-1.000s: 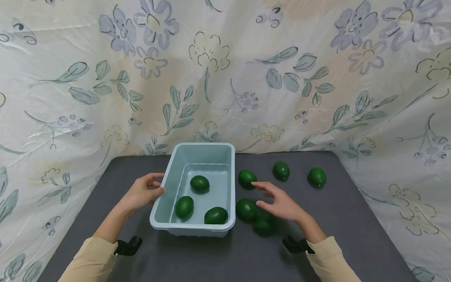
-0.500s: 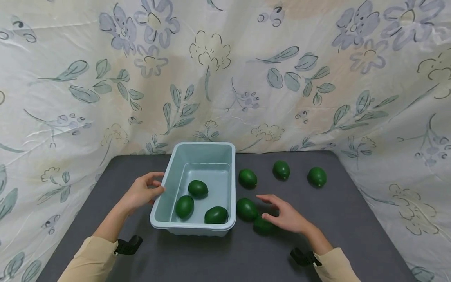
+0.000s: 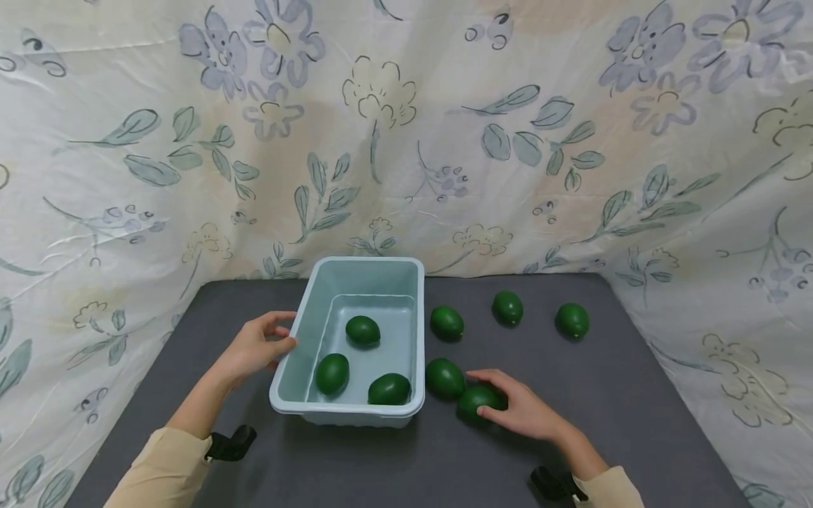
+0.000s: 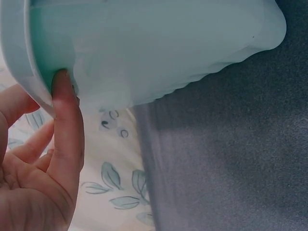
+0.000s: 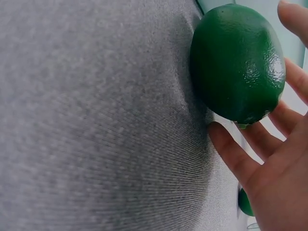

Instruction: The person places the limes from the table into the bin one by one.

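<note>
Fingers of the right hand [image 3: 524, 413] curl around a glossy dark-green lime [image 3: 478, 400] resting on the grey tabletop [image 3: 603, 381] beside the pale-blue plastic tub [image 3: 282, 395], whose rim the left hand [image 3: 254, 349] pinches, steadying it.

Under my right hand [image 3: 527, 413] the lime [image 3: 478, 400] is deep glossy green, with fine pale speckling on its skin. The limes [image 3: 508, 307] beyond that hand are the same green. Against my left hand [image 3: 254, 349] the bin [image 3: 287, 384] is pale mint. Beneath both hands the mat [image 3: 635, 395] is plain dark grey. The sheet [image 3: 406, 127] past them is cream, printed with grey-blue flowers and green leaves. My sleeves [image 3: 161, 469] are tan.
</note>
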Demonstrator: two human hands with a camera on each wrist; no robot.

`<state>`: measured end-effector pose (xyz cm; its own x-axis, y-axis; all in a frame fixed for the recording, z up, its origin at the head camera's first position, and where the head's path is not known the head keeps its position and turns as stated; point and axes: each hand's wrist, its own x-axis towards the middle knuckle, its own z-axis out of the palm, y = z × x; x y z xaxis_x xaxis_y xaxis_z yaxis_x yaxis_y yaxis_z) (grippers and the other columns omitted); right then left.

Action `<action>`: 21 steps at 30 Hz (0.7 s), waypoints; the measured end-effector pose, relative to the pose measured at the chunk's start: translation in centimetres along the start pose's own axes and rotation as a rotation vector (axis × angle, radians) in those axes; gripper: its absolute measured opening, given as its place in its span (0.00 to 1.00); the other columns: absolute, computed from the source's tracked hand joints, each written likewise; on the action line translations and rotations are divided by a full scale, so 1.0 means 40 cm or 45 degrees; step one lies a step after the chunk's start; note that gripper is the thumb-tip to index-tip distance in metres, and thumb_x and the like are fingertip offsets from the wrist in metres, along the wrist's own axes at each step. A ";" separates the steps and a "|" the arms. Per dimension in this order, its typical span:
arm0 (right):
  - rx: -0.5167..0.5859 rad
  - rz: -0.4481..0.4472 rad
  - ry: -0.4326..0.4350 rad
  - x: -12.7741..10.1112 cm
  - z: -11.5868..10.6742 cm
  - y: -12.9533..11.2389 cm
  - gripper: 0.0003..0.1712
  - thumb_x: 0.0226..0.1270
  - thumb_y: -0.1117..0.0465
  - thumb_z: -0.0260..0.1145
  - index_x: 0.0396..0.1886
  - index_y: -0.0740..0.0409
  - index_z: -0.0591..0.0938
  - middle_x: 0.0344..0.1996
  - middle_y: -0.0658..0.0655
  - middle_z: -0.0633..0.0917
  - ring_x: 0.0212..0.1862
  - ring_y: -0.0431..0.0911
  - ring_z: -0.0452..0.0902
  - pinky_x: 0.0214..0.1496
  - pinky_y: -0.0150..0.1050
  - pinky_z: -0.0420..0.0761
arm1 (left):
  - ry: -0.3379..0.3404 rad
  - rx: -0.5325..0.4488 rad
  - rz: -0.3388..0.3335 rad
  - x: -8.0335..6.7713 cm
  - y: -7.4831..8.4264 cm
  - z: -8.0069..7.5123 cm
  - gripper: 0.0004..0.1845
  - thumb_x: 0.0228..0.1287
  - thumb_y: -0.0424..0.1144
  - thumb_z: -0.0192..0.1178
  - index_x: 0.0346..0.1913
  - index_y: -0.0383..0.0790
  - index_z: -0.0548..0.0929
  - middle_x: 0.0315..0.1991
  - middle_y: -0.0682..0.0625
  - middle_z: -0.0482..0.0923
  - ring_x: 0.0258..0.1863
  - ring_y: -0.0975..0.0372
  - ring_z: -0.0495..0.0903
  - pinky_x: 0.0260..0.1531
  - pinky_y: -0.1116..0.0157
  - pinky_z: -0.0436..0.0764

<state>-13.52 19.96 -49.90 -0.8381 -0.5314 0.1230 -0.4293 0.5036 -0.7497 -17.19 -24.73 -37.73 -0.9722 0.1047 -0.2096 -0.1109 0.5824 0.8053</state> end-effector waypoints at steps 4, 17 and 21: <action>0.022 0.000 0.000 -0.007 0.003 0.001 0.32 0.59 0.50 0.66 0.63 0.50 0.69 0.58 0.48 0.73 0.58 0.44 0.70 0.56 0.38 0.72 | 0.006 -0.004 -0.001 -0.001 -0.003 -0.001 0.30 0.62 0.34 0.57 0.66 0.37 0.61 0.44 0.38 0.72 0.32 0.57 0.79 0.27 0.60 0.82; -0.006 -0.012 0.010 -0.017 0.006 -0.002 0.28 0.58 0.55 0.67 0.59 0.51 0.72 0.53 0.50 0.76 0.50 0.44 0.74 0.48 0.38 0.75 | -0.007 -0.013 0.010 0.001 -0.003 -0.002 0.30 0.62 0.35 0.57 0.66 0.37 0.61 0.45 0.37 0.72 0.33 0.58 0.79 0.27 0.59 0.82; 0.006 -0.002 0.012 -0.016 -0.002 -0.031 0.27 0.58 0.60 0.67 0.58 0.57 0.73 0.51 0.55 0.77 0.48 0.48 0.76 0.46 0.39 0.76 | -0.008 -0.021 0.008 -0.001 -0.001 -0.002 0.30 0.62 0.35 0.57 0.66 0.37 0.61 0.44 0.38 0.73 0.33 0.58 0.80 0.26 0.60 0.82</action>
<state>-12.48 19.74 -49.01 -0.8407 -0.5257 0.1302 -0.4289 0.4994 -0.7527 -17.17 -24.81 -37.71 -0.9716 0.1136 -0.2078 -0.1080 0.5684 0.8156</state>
